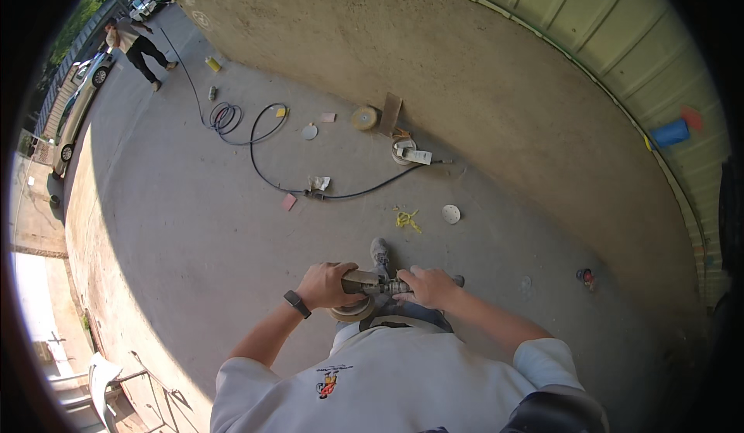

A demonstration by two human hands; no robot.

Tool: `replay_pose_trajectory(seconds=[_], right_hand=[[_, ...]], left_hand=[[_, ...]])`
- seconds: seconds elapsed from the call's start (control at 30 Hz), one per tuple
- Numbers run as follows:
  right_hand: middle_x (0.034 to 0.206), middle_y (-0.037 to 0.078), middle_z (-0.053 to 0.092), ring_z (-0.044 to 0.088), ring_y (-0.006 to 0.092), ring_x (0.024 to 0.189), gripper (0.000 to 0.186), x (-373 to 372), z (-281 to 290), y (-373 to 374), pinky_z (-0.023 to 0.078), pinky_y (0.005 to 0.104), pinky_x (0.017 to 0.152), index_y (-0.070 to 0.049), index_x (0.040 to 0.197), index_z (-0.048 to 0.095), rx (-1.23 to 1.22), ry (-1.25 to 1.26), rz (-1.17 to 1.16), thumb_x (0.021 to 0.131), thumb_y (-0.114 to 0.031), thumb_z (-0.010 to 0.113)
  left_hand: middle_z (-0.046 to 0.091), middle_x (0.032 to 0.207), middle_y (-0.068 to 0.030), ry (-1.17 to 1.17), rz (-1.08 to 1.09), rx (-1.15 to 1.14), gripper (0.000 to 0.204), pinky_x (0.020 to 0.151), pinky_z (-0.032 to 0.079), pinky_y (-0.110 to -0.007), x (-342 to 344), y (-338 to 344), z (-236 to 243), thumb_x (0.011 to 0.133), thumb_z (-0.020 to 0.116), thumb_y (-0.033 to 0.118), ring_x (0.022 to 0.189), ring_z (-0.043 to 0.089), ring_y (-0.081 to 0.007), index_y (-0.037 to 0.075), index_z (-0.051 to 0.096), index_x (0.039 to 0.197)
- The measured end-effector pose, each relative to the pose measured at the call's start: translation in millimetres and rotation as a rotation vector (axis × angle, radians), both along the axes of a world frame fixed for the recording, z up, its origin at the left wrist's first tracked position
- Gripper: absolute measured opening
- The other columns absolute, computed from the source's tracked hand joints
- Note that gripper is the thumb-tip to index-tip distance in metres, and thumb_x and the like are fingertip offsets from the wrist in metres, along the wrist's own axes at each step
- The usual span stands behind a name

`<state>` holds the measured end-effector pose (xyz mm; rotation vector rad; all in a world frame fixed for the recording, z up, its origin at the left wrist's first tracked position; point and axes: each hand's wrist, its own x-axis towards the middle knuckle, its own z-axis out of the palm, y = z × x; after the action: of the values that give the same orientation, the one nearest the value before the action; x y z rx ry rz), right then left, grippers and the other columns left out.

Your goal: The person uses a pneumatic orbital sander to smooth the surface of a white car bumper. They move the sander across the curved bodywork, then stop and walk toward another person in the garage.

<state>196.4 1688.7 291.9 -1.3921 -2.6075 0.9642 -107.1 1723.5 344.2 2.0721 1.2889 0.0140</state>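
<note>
Hose: black air hose (256, 142) lies coiled and looped on the concrete floor (194, 224), far left to centre, apparently not joined to the tool.
Left hand: left hand (328, 284) wrapped around the sander's body.
Tool: disc sander (358, 295) held at waist, pad facing down, off the floor.
Right hand: right hand (428, 286) closed on its rear fitting.
Discs: loose sanding discs (450, 214) scattered ahead.
Progress: judged preparation only; no sanding under way.

Both hands grip a round sander (358, 293) — left hand (325, 284) on its body, right hand (428, 284) at the hose end — above a concrete floor (194, 224)
</note>
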Motion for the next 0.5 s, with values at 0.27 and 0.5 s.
replay_pose_trajectory(seconds=[0.27, 0.5], right_hand=[[0.095, 0.018, 0.072, 0.071, 0.0442, 0.089, 0.022, 178.0, -62.6, -18.8, 0.056, 0.0540, 0.082, -0.014, 0.118, 0.066, -0.145, -0.260, -0.720, 0.097, -0.020, 0.067], [0.115, 0.018, 0.068, 0.066, 0.0413, 0.106, 0.018, 244.0, -161.7, -30.3, 0.054, 0.0511, 0.091, -0.009, 0.105, 0.074, -0.195, -0.201, -1.027, 0.097, -0.025, 0.071]], left_hand=[[0.077, 0.099, -0.0178, 0.164, 0.004, -0.036, 0.060, 0.083, 0.060, -0.048, 25.6, 88.9, -154.6, 0.076, 0.081, 0.050, 0.093, 0.074, -0.0387, 0.009, 0.073, 0.120], [0.072, 0.113, -0.0233, 0.359, 0.194, -0.130, 0.060, 0.089, 0.059, -0.051, 85.1, 160.0, -325.1, 0.078, 0.079, 0.048, 0.102, 0.073, -0.0419, 0.006, 0.070, 0.120]])
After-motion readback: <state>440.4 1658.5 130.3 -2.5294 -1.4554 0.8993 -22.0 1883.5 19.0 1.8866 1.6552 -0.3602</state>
